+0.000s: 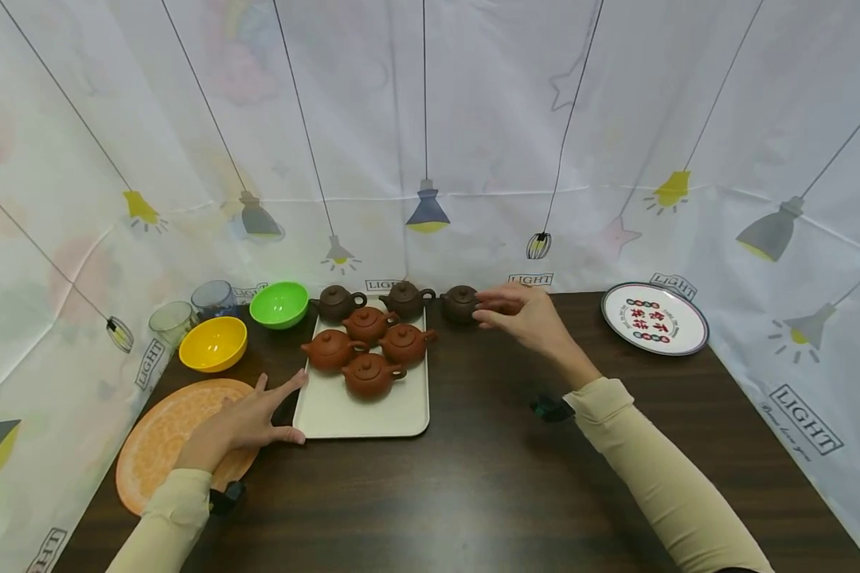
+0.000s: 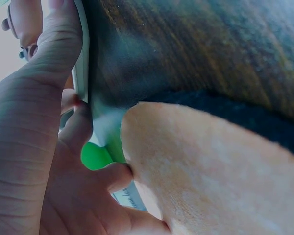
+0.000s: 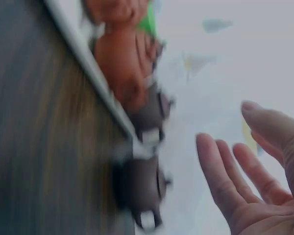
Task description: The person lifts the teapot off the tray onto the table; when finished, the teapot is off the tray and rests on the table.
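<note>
In the head view, my left hand (image 1: pixel 247 418) has spread fingers. Its thumb and index finger touch the left edge of a cream tray (image 1: pixel 401 414). Several reddish-brown teapots (image 1: pixel 370 378) stand on the tray, with two dark brown teapots (image 1: pixel 405 301) at its back end. A third dark teapot (image 1: pixel 460 305) stands on the table right of the tray. Beside it is my right hand (image 1: pixel 526 318), thumb and fingers apart. The right wrist view shows that hand (image 3: pixel 257 196) holding nothing, with a gap to the dark teapot (image 3: pixel 141 185).
A round orange mat (image 1: pixel 165 430) lies under and beside my left hand. Beyond it are a yellow bowl (image 1: pixel 213 344), a green bowl (image 1: pixel 279 305) and two glasses (image 1: pixel 213 299). A white plate with red characters (image 1: pixel 655 318) lies at the back right, before a printed curtain.
</note>
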Tool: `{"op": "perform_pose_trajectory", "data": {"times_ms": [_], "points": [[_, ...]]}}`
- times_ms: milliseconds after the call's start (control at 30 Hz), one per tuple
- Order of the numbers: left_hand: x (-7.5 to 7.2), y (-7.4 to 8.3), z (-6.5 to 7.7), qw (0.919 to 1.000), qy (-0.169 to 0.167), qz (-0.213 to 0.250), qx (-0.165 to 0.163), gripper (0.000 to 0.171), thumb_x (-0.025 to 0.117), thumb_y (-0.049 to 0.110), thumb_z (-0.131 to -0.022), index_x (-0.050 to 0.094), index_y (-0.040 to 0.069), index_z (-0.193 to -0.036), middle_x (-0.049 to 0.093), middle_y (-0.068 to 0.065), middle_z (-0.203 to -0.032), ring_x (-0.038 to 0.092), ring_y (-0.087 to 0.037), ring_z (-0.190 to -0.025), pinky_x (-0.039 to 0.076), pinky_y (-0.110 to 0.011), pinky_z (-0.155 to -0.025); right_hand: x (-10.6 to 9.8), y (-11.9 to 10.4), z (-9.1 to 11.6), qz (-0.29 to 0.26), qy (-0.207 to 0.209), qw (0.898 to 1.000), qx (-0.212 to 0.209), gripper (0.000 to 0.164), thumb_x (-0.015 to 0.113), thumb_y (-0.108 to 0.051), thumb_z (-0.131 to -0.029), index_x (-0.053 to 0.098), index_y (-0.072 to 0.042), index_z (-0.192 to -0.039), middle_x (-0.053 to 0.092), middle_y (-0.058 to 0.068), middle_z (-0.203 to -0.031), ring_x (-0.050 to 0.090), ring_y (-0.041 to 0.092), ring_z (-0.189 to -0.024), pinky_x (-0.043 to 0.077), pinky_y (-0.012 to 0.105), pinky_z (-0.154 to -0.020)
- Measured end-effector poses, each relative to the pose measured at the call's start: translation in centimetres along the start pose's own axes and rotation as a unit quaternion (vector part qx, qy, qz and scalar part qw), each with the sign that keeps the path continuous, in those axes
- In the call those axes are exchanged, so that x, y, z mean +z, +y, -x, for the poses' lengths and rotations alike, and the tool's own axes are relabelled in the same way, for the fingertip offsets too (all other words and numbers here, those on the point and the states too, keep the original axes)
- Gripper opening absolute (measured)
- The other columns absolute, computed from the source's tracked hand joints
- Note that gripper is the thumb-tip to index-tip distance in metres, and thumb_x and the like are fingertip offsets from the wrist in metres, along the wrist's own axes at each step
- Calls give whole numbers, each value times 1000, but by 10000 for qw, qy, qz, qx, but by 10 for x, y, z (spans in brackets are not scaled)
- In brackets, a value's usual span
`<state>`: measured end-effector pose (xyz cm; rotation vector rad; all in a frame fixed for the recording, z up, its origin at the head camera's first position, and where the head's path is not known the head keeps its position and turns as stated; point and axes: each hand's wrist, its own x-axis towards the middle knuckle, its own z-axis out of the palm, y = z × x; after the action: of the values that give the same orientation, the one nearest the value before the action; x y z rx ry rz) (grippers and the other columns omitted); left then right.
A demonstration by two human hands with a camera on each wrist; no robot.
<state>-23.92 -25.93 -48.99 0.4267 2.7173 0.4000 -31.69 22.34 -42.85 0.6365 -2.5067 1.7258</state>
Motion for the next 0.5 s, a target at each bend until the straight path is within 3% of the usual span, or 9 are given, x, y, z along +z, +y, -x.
{"op": "perform_pose_trajectory", "data": {"times_ms": [67, 167, 333, 500], "points": [[-1, -2, 0, 10000, 23, 73, 22, 114, 75, 76, -83, 21, 30, -173, 30, -18, -176, 16, -69, -156, 15, -102, -97, 19, -7, 1, -149, -301, 9994, -89, 35, 80, -7, -97, 75, -2, -131, 68, 26, -130, 80, 40, -100, 68, 39, -80], [0, -5, -1, 9997, 68, 211, 62, 115, 73, 81, -80, 19, 38, -172, 29, -15, -177, 15, -68, -157, 12, -103, -96, 50, -8, 2, 114, -610, 9978, -233, 36, 83, -11, -95, 76, -3, -129, 69, 23, -128, 82, 35, -97, 68, 44, -76], [1, -7, -1, 9996, 125, 181, 164, 115, 70, 85, -79, 20, 40, -172, 32, -15, -176, 16, -70, -155, 13, -103, -93, 98, 5, 4, 1043, -783, 9896, -600, 35, 87, -17, -92, 80, -6, -124, 77, 14, -120, 81, 30, -98, 63, 33, -76], [0, -2, 0, 9999, 79, 86, 91, 114, 74, 78, -83, 23, 29, -173, 31, -19, -175, 16, -70, -155, 14, -103, -94, 130, 14, 4, 1528, -804, 9828, -657, 36, 84, -19, -95, 79, -7, -128, 82, 11, -113, 81, 22, -88, 62, 27, -73]]}}
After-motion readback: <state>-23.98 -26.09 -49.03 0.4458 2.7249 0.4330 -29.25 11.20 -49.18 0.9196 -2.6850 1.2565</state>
